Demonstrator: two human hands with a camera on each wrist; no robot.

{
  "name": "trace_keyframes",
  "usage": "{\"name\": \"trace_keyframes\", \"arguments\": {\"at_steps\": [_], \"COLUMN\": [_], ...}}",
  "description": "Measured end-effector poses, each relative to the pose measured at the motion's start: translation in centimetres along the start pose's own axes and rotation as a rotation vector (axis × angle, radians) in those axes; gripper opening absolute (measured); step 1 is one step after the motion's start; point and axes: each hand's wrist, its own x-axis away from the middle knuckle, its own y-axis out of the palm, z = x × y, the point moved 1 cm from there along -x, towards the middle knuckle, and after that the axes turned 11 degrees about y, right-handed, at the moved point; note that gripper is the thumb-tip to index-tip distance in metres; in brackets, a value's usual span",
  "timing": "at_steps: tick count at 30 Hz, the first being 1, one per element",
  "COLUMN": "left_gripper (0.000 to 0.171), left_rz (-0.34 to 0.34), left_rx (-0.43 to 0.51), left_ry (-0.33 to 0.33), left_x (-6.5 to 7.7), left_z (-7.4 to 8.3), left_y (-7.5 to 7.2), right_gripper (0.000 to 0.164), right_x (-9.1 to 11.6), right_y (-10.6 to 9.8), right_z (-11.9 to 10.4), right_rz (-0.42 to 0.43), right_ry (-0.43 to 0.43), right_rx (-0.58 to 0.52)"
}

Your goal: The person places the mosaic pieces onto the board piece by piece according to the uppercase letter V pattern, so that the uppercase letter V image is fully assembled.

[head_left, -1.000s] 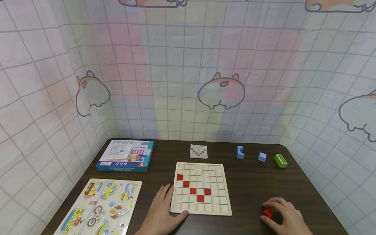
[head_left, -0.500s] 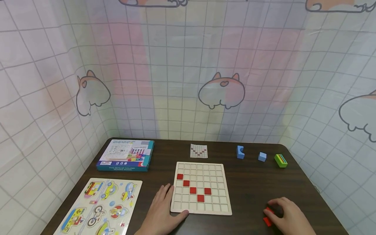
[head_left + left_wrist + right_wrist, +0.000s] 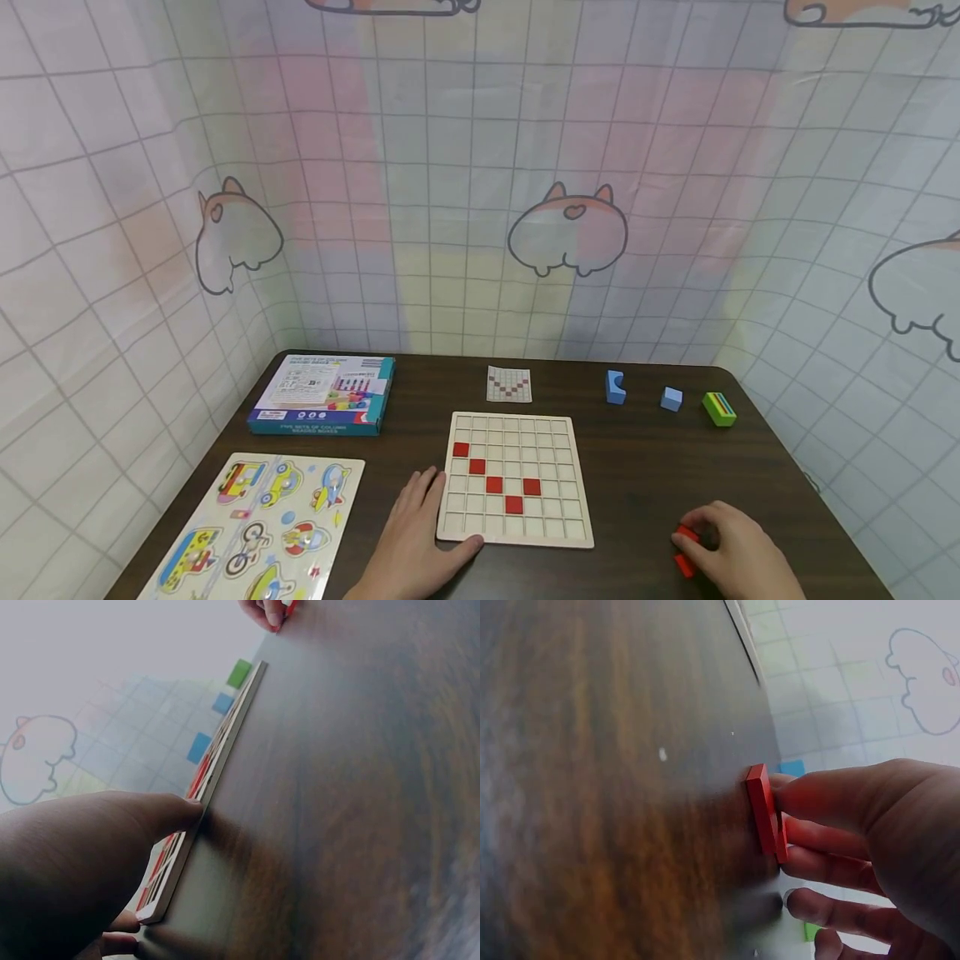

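Observation:
A pale wooden grid board (image 3: 555,533) lies mid-table, with several red square tiles set in its cells, one of them a red tile (image 3: 513,505) at the lowest point of the pattern. My left hand (image 3: 416,533) rests at its near left corner. The left thumb touches the near edge, and the straight fingers lie along the left side. Off to the right of the board, my right hand (image 3: 727,542) pinches a red tile (image 3: 782,844) between thumb and fingers. Another red tile (image 3: 761,806) sits on the table right by the thumb.
Behind the board lies a pattern card (image 3: 509,385). A blue arch block (image 3: 615,388), a blue cube (image 3: 671,399) and a green striped block (image 3: 719,409) stand at the back right. To the left are a toy box (image 3: 322,396) and a vehicle puzzle board (image 3: 300,500).
My right hand has shifted slightly right, and a second red tile now shows below its thumb. The left hand and the tiles on the board stay as they were.

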Motion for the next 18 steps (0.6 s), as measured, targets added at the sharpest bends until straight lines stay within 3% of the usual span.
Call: {"name": "trace_keyframes", "arguments": {"at_steps": [5, 12, 18], "left_gripper": [0.118, 0.118, 0.118], "left_rz": [0.004, -0.009, -0.009], "left_rx": [0.003, 0.005, 0.003], "left_ry": [0.009, 0.003, 0.008], "left_x": [-0.1, 0.0, 0.0], "left_z": [0.0, -0.1, 0.1], "left_y": [0.0, -0.1, -0.1], "right_gripper": [0.033, 0.021, 0.02], "right_x": [0.1, 0.9, 0.8], "right_y": [0.2, 0.4, 0.5], "right_z": [-0.2, -1.4, -3.0], "right_rz": [0.04, 0.162, 0.158], "right_ry": [-0.019, -0.112, -0.141], "right_rx": [0.006, -0.022, -0.024]}}
